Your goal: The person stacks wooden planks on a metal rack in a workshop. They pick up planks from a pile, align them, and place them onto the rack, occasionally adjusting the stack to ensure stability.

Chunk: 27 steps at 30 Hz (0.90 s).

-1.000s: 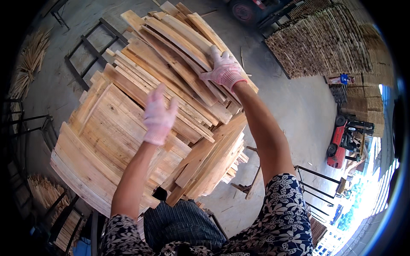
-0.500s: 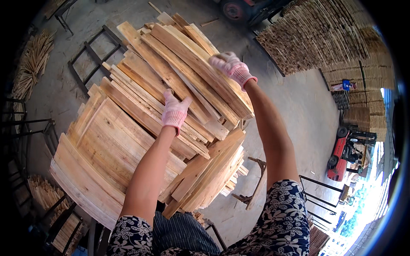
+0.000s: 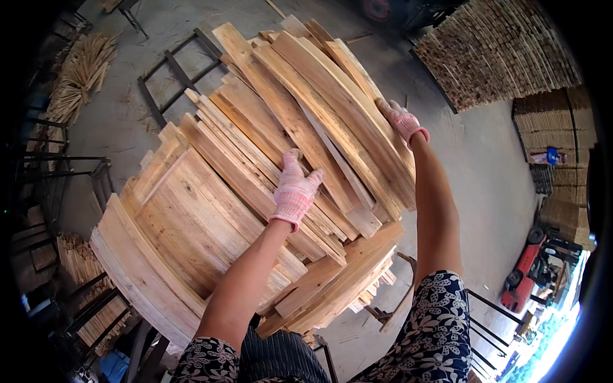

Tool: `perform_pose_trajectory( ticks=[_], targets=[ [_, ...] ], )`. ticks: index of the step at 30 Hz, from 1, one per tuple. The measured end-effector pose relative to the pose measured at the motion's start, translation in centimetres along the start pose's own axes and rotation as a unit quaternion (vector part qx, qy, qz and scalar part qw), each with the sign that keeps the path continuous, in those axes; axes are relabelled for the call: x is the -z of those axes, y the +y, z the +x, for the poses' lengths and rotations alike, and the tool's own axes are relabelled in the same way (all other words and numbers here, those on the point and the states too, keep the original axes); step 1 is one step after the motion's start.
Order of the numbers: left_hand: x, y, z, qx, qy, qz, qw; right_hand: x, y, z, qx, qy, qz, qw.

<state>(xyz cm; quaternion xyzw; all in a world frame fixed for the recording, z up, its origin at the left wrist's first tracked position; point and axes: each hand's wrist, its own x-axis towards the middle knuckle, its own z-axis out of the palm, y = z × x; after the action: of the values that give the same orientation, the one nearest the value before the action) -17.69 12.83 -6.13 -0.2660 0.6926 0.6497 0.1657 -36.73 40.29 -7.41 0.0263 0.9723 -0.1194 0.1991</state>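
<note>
Both my hands wear pinkish-white knit gloves. My left hand (image 3: 297,190) lies on the loose wooden planks (image 3: 252,121) in the middle of the stack, thumb and fingers spread apart. At the far right side, my right hand (image 3: 402,121) has its fingers stretched against the outer edge of a long plank (image 3: 338,96); its fingertips are partly hidden. Several planks between the hands lie slanted and overlapping, with gaps. Wider, flatter boards (image 3: 185,204) are at the left of the stack. More boards (image 3: 345,274) lie lower, close to my body.
A black metal frame (image 3: 175,73) stands beyond the stack. Bundled wood strips (image 3: 80,73) lie at the far left. Tall stacks of cut wood (image 3: 498,54) stand at the far right, with a red forklift (image 3: 523,271) nearer. A wooden trestle (image 3: 399,306) stands beside the boards.
The view has shifted, so the stack appears further right. My right hand's curled, blurred fingers have straightened along the outer plank's edge. My left hand stays spread on the middle planks.
</note>
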Motion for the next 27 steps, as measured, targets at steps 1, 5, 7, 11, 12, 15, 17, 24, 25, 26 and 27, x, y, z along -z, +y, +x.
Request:
perform_pose_trajectory(
  ticks=[1, 5, 7, 11, 12, 15, 17, 24, 25, 26, 27],
  targets=[
    [0.2, 0.4, -0.1, 0.012, -0.001, 0.019, 1.0, 0.3, -1.2, -0.9, 0.043, -0.008, -0.036, 0.998],
    [0.0, 1.2, -0.2, 0.043, 0.001, 0.032, 0.999, 0.6, -1.9, -0.6, 0.056, -0.021, -0.071, 0.996],
    [-0.4, 0.9, -0.2, 0.025, 0.002, 0.005, 1.0, 0.1, -0.7, -0.7, 0.087, 0.02, -0.051, 0.995],
    [0.1, -0.1, 0.2, 0.011, -0.004, -0.061, 0.998, 0.7, -3.0, -1.9, -0.054, 0.037, 0.204, 0.977],
    [0.0, -0.4, 0.4, 0.014, -0.008, -0.058, 0.998, 0.7, -3.0, -2.5, -0.041, 0.031, 0.19, 0.98],
    [-0.4, -1.0, 0.8, 0.019, -0.008, -0.048, 0.999, -0.2, -3.2, -3.4, -0.065, 0.042, 0.238, 0.968],
    [0.0, -1.3, 1.0, -0.002, 0.004, -0.03, 1.0, 1.0, -4.2, -3.8, -0.079, 0.014, 0.21, 0.974],
    [-0.4, 1.0, -0.9, 0.015, -0.012, -0.057, 0.998, 0.8, -2.5, -4.2, -0.112, 0.013, 0.178, 0.978],
    [-0.8, 0.8, -1.2, 0.006, -0.008, -0.059, 0.998, 0.8, -2.0, -4.2, -0.104, 0.012, 0.17, 0.98],
    [-1.0, 0.8, -1.1, -0.02, 0.014, 0.04, 0.999, 0.6, -1.7, -4.1, -0.098, 0.011, 0.163, 0.982],
    [0.1, 0.3, -0.5, -0.042, 0.055, 0.14, 0.988, 0.9, -4.1, -4.8, -0.094, 0.016, 0.145, 0.985]
  ],
)
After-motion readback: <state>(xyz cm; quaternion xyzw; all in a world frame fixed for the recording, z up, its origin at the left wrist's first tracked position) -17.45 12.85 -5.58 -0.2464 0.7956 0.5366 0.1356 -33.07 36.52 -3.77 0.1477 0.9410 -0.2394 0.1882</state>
